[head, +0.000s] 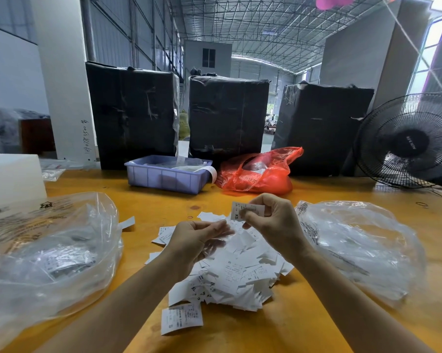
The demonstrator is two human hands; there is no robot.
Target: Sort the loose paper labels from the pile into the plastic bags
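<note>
bare table (pixel 240 335) nearside, clear bags (pixel 49 250) flanking label pile (pixel 230 273)

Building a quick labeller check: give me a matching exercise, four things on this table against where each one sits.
Things:
1. label marked XS
2. blue tray
3. red bag
4. label marked S

Places:
A. at the back of the table, just right of the blue tray
B. lying alone on the table, nearest the camera, below the pile
C. pinched in the right hand above the pile
D. at the back of the table, in front of the black wrapped boxes, left of the red bag

Pairs: 1-C, 2-D, 3-A, 4-B
</note>
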